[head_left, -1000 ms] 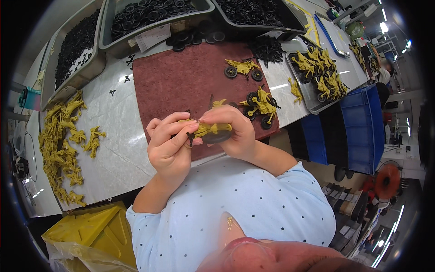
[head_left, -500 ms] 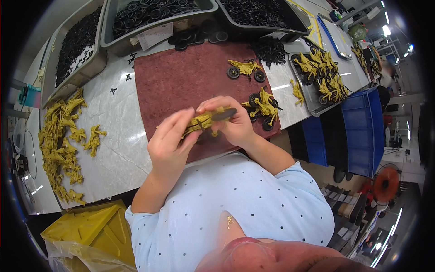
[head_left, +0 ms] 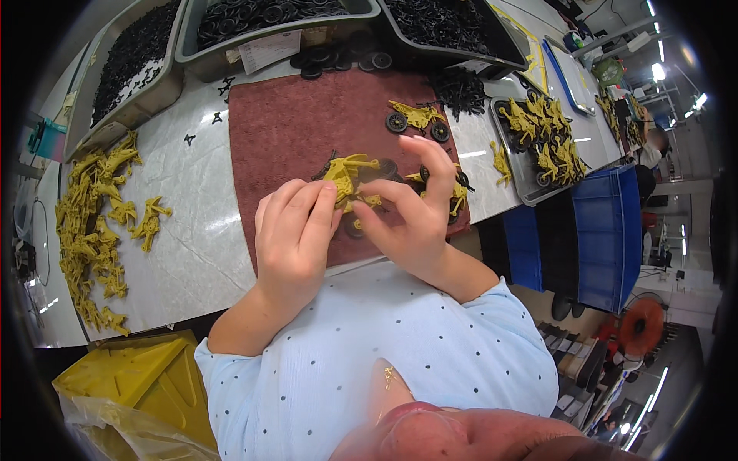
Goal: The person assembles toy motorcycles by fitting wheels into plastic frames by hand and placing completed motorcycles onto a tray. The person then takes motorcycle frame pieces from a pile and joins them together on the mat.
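Observation:
Over the red cloth (head_left: 284, 123), a yellow toy motorcycle (head_left: 338, 178) is pinched in the fingers of my left hand (head_left: 290, 238). Dark wheels show beside it, one of them blurred. At its right side, the thumb and forefinger of my right hand (head_left: 415, 211) close around a part of the toy, while the other fingers are raised and spread. A toy motorcycle with two black wheels (head_left: 417, 115) lies at the far right of the cloth. More wheeled ones are partly hidden behind my right hand.
Loose yellow bodies (head_left: 88, 230) are heaped at the left. Along the back stand a bin of small black parts (head_left: 123, 127), a bin of wheels (head_left: 377, 9) and another black bin (head_left: 515, 58). A metal tray (head_left: 530, 190) of assembled toys stands at right, near blue crates (head_left: 607, 238).
My right hand has opened its outer fingers and lifted them away from the toy. The toy has been turned more upright in my left hand.

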{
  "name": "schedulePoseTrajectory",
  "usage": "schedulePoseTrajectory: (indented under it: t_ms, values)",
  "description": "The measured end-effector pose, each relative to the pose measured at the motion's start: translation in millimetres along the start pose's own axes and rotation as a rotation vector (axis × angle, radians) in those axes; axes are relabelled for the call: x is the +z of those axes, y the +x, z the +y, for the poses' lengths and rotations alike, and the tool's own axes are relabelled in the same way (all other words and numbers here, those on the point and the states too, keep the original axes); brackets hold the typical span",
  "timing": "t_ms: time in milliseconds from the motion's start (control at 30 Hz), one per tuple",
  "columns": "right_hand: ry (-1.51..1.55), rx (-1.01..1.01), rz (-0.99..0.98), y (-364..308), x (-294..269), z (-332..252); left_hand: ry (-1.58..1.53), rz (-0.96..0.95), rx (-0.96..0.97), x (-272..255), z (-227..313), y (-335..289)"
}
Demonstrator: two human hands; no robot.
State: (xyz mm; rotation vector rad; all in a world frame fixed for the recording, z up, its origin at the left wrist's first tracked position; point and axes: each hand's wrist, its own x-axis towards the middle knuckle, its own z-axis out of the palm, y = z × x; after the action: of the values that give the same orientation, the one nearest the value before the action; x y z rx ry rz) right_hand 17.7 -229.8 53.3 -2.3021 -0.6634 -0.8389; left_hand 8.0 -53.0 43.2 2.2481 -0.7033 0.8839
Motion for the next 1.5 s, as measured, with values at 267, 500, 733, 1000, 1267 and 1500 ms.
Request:
schedulePoseTrajectory:
  t_ms: [267,500,733,1000,1267,1500]
  values:
    - [0.175,0.254,-0.078,-1,5,-9,0.108,-0.030,0.089,2,5,3]
    - [0.165,0.071,0.066,-9,13,-3,0.145,-0.073,0.043,1,12,2]
    - [0.306,0.032,0.175,-19,18,0,0.102,-0.071,0.035,-1,15,-1]
    - [0.216,-0.131,-0.007,-7,-2,18,-0.188,-0.053,-0.093,-7,1,-4]
    - [0.860,0.078,-0.125,-20,5,22,-0.583,-0.047,-0.137,-7,1,-6]
    - [0.565,-0.185,-0.079,-12,0,19,-0.527,-0.056,0.000,-11,-2,-12]
